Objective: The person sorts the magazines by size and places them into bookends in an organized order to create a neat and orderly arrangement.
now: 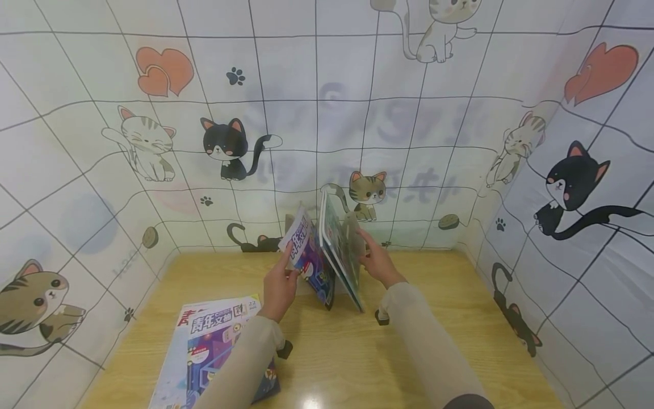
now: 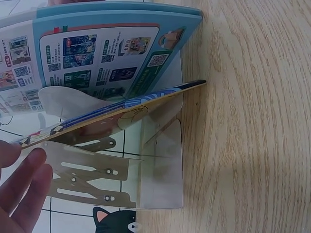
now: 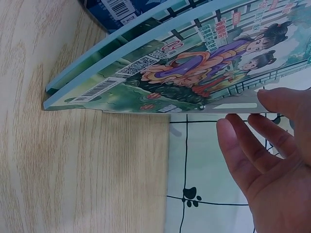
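My left hand (image 1: 280, 288) pinches the outer edge of a purple-and-blue magazine (image 1: 313, 262), which leans in a metal book rack. In the left wrist view, the magazine (image 2: 129, 108) is seen nearly edge-on, with the thumb and fingertips at its end. Slotted metal bars of the rack (image 2: 87, 167) show beside it. To its right, two green-and-blue magazines (image 1: 334, 244) stand together, slightly tilted. My right hand (image 1: 379, 262) holds the rack's right side plate between thumb and fingers; in the right wrist view, this grey plate (image 3: 233, 106) lies against the illustrated cover (image 3: 194, 68).
At the front left of the wooden table (image 1: 337, 363), a purple magazine (image 1: 214, 355) lies flat, overlapping a pale blue one (image 1: 171, 352). My left sleeve covers part of them. A cat-printed cloth (image 1: 317, 130) rises behind the rack and along both sides.
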### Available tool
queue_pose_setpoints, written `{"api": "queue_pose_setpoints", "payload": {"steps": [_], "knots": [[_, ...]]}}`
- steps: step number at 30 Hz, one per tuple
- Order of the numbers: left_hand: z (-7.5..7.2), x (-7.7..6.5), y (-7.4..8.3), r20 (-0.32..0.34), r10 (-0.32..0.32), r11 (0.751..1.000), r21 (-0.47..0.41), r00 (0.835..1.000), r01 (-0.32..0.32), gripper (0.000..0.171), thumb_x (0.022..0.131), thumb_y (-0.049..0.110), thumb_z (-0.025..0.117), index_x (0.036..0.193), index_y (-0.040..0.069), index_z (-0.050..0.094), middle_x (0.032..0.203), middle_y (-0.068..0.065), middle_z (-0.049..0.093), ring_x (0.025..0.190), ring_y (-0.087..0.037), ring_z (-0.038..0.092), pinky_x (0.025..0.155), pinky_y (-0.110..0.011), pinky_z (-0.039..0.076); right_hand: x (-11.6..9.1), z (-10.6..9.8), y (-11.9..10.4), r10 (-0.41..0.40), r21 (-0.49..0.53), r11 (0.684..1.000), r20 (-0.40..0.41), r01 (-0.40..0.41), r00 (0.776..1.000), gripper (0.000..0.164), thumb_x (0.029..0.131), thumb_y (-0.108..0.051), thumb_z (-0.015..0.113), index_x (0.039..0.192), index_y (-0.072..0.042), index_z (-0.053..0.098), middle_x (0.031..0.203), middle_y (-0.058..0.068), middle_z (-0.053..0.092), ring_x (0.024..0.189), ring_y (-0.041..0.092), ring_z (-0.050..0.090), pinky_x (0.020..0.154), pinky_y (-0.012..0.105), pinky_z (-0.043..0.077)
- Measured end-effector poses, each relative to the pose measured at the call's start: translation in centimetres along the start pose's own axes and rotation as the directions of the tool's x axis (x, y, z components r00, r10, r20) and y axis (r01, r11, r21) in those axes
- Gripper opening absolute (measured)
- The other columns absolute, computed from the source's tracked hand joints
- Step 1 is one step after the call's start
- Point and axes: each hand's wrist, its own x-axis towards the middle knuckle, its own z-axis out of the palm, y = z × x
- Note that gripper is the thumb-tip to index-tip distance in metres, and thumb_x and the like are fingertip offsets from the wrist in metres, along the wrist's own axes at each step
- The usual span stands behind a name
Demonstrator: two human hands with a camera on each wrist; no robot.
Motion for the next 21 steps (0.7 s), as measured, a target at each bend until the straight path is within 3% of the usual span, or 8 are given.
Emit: {"api": "queue_pose_setpoints", "payload": {"steps": [12,16,21], "knots": [[0.19,0.56,0.0,-0.012,-0.003,0.998,0.06,1.0,0.004,0.081,0.09,0.002,0.063,0.153,0.038,0.027,0.121,-0.012,0.064,0.076,-0.017,0.064,0.054,-0.029,0.048,0.03,0.12,-0.16,-0.004,0.01,1.0,0.0,0.004,1.0,0.078,0.09,0.005,0.063,0.151,-0.029,0.03,0.126,0.022,0.053,0.082,0.026,0.063,0.06,0.033,0.053],[0.16,0.54,-0.06,-0.008,-0.003,0.999,0.048,1.0,0.003,0.082,0.09,0.003,0.064,0.153,0.039,0.026,0.123,-0.012,0.063,0.077,-0.018,0.065,0.054,-0.029,0.049,0.05,0.15,-0.12,-0.012,0.01,1.0,-0.005,0.012,1.0,0.077,0.089,0.006,0.064,0.151,-0.026,0.031,0.124,0.022,0.054,0.086,0.028,0.063,0.06,0.033,0.053],[-0.06,0.1,-0.17,-0.032,0.016,1.0,0.023,0.999,-0.015,0.082,0.091,0.007,0.067,0.153,0.039,0.026,0.132,-0.011,0.059,0.082,-0.02,0.067,0.057,-0.03,0.053,0.05,0.2,0.01,-0.006,0.009,1.0,-0.013,0.006,1.0,0.079,0.089,0.007,0.063,0.15,-0.031,0.032,0.121,0.02,0.055,0.086,0.029,0.063,0.059,0.033,0.053]]}}
